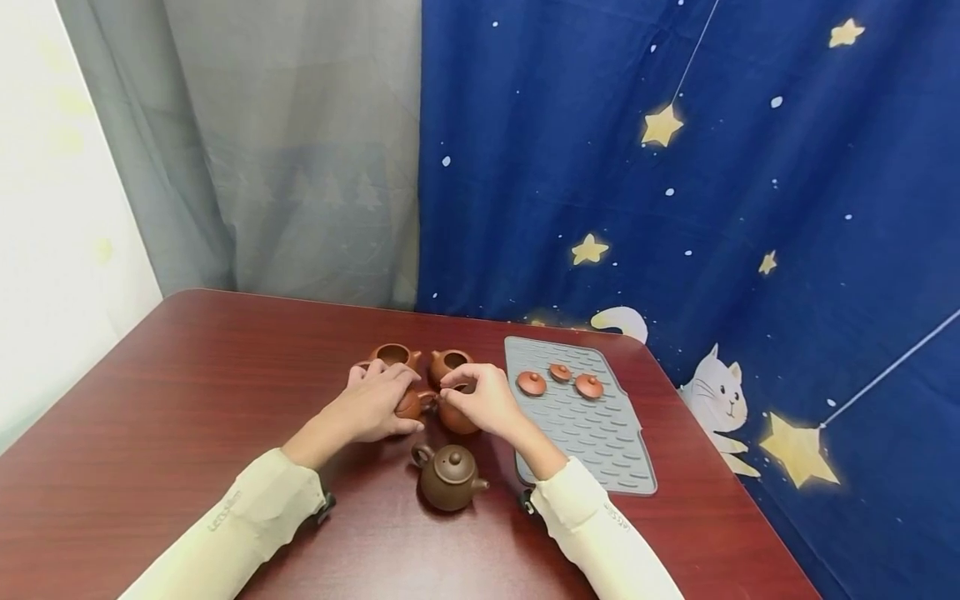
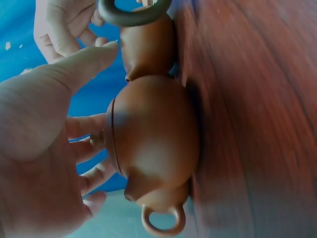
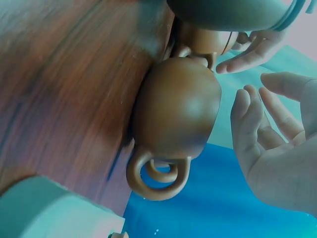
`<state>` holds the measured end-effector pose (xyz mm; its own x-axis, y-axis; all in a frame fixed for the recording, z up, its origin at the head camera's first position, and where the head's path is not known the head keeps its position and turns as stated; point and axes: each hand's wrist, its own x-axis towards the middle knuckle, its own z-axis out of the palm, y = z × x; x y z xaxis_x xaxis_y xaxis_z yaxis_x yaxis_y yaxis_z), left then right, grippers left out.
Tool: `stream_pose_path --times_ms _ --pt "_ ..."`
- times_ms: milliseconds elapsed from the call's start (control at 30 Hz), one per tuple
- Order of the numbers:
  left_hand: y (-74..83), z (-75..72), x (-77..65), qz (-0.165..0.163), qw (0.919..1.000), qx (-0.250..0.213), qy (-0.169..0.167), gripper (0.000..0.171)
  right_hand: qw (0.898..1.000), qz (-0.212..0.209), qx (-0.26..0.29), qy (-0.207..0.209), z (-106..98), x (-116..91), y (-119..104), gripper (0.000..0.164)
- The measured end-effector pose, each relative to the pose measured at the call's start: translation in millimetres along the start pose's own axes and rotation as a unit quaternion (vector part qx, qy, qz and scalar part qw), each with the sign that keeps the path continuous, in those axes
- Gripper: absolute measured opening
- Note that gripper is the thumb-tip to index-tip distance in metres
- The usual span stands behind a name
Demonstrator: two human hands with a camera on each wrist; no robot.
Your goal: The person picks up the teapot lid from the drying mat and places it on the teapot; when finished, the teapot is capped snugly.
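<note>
Your left hand (image 1: 375,404) is over a round reddish-brown clay teapot (image 2: 156,129) on the tabletop (image 1: 262,358), its thumb spread wide from the fingers. In the left wrist view, those fingers run behind the small knob (image 2: 97,139) of its seated lid (image 2: 114,139); you cannot tell there whether they touch it.

Your right hand (image 1: 487,404) is at the mouth of an open-topped orange-brown clay teapot (image 3: 176,109), just right of the lidded one. Your thumb and fingers curve loosely toward one another, a narrow gap between them, and in the right wrist view they appear apart from the pot.

Toward the tabletop's far edge, beyond your hands, stand two more open-topped pots, a reddish-brown clay one on the left (image 1: 393,357) and a matching one on the right (image 1: 448,365), their spouts facing each other. On your near side, a dark brown clay teapot (image 1: 448,483) stands upright with its lid on, handle to the left and spout to the right.

By the tabletop's right edge lies a grey ridged mat (image 1: 600,458). On its far half rest three round reddish clay lids, one near the mat's left edge (image 1: 532,384), one in the middle (image 1: 559,372) and one farther right (image 1: 588,387).
</note>
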<state>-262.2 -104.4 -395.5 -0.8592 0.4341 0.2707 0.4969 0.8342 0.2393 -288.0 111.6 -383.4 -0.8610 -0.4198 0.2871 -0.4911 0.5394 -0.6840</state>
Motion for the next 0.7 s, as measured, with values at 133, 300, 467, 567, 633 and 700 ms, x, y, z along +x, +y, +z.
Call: stream_pose_path --times_ms 133,300,467,567,633,700 --pt "5.2 1.3 3.2 0.000 0.9999 0.012 -0.004 0.066 1.000 0.005 0.011 0.001 -3.8 -1.7 2.3 0.012" --pt "11.9 3.4 9.9 -0.005 0.9998 0.009 -0.016 0.067 1.000 0.010 0.010 0.019 -9.8 -4.2 5.5 0.013" --pt "18.4 8.6 16.3 -0.006 0.9995 0.014 -0.026 0.068 0.999 0.022 0.016 0.024 -15.2 -6.0 8.9 0.012" --pt "22.3 10.9 19.4 0.000 0.9996 0.016 -0.025 0.066 0.999 0.033 0.015 0.029 -18.2 -7.2 10.2 0.011" --pt "24.0 12.0 20.7 0.004 0.9996 0.016 -0.025 0.063 0.999 0.039 0.014 0.033 -19.9 -7.7 11.7 0.010" --pt "24.8 12.7 21.4 0.004 0.9996 0.013 -0.026 0.061 0.998 0.042 0.011 0.040 -21.8 -7.7 13.3 0.010"
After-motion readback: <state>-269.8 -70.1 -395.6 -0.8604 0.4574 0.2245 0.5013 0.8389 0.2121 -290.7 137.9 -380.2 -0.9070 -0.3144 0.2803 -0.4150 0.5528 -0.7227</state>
